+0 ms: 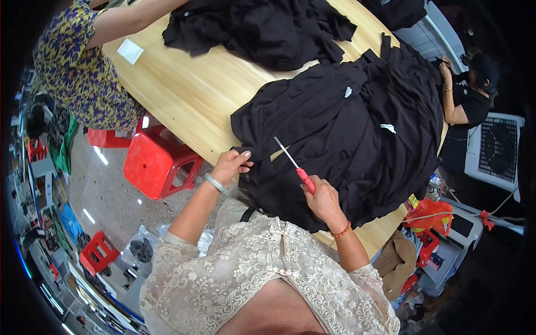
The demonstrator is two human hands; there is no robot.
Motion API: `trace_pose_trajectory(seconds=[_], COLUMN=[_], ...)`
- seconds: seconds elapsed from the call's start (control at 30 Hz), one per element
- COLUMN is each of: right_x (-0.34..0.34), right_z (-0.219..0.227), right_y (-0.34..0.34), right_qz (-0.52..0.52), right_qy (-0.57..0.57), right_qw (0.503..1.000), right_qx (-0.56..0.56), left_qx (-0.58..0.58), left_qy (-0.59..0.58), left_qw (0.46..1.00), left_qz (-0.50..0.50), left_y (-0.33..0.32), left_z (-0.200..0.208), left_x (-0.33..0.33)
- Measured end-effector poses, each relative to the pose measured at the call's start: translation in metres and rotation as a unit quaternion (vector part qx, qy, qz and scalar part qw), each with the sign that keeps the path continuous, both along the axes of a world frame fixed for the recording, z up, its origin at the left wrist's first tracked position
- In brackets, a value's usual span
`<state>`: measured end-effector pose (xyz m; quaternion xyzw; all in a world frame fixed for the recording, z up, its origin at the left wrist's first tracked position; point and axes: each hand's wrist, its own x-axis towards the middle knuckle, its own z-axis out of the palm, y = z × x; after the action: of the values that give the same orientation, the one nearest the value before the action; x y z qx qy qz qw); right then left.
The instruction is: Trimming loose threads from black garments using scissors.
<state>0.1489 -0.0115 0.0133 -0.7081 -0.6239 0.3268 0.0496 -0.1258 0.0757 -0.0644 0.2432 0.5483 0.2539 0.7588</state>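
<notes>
My left hand pinches the edge of a black garment at the table's near left side, thumb on top of the cloth. In my right hand is a slim tool with a pinkish-red handle and a long, thin metal end; I cannot tell whether it is a screwdriver or scissors seen edge-on. It points up and left, over the heap of black garments. Small white tags or labels show on the heap. The tool's tip stands apart from my left hand.
A second black garment heap lies farther back on the wooden table, near a white paper square. One person stands at the left; another is at the right. Red stools stand left. An orange-red bag is at right.
</notes>
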Motion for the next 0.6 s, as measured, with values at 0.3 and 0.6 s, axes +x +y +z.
trace_pose_trajectory(seconds=[0.3, 0.6], right_x=[0.043, 0.066], right_z=[0.009, 0.017], right_y=[-0.014, -0.047], right_qz=[-0.206, -0.391], right_qy=[-0.059, -0.038], right_qw=[0.977, 0.908], right_qx=[0.005, 0.149], left_qx=[0.436, 0.333], left_qy=[-0.171, 0.012], left_qw=[0.882, 0.943], left_qz=[0.063, 0.009], left_y=[0.336, 0.239], left_z=[0.18, 0.021], left_x=[-0.026, 0.028])
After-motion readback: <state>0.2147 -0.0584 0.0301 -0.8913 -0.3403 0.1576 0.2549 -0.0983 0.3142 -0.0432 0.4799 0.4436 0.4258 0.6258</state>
